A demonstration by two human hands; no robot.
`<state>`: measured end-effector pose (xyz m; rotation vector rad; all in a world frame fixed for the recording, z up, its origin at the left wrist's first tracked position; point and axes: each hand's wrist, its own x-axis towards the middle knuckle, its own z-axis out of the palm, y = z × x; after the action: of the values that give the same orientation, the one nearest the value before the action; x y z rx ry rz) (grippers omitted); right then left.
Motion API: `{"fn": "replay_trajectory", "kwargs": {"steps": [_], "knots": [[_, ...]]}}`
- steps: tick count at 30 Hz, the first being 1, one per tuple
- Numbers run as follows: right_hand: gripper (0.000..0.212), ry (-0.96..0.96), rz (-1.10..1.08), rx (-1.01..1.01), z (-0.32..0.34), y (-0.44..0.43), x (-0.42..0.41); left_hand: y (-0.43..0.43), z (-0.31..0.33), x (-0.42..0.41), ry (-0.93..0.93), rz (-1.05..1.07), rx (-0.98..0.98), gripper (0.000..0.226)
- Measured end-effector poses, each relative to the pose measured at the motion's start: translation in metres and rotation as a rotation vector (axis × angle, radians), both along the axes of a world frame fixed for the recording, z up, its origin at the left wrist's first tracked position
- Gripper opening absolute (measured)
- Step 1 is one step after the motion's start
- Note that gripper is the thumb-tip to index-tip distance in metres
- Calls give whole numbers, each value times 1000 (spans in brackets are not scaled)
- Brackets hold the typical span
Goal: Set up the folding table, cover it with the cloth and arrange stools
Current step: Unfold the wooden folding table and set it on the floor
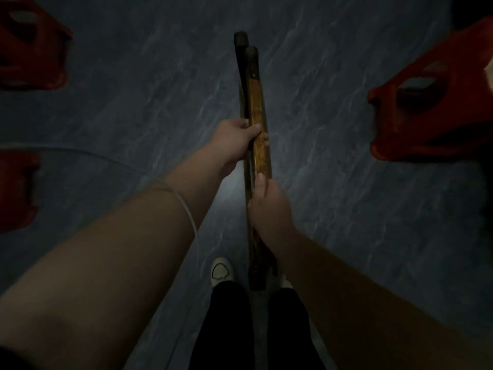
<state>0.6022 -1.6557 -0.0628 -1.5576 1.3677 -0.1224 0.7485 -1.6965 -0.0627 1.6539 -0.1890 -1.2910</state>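
The folding table (256, 102) stands folded flat on edge in front of me, seen from above as a narrow brown wooden strip with dark leg ends at the far end. My left hand (237, 141) grips its top edge farther out. My right hand (268, 206) grips the same edge closer to my body. Red plastic stools stand around: one at the right (432, 113), one at the upper left (32, 46), one at the left edge (18, 190). No cloth is in view.
The floor (149, 102) is grey marbled and dimly lit. My feet in white shoes (221, 271) and dark trousers are just below the table's near end. Open floor lies between the stools on both sides of the table.
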Motion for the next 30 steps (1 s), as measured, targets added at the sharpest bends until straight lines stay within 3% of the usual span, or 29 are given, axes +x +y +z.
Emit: {"fn": "replay_trajectory", "kwargs": {"steps": [8, 19, 22, 25, 30], "knots": [[42, -1, 9, 2, -53, -5, 12, -5, -52, 17, 24, -47, 21, 15], [38, -51, -47, 93, -61, -13, 6, -6, -49, 8, 3, -97, -16, 16], [34, -77, -87, 122, -63, -12, 5, -2, -49, 4, -104, -105, 19, 23], [32, -51, -66, 46, -61, -18, 0, 4, -49, -1, -314, -192, 115, 44], [24, 19, 71, -52, -53, -31, -17, 39, -47, -18, -603, -335, 193, 42]]}}
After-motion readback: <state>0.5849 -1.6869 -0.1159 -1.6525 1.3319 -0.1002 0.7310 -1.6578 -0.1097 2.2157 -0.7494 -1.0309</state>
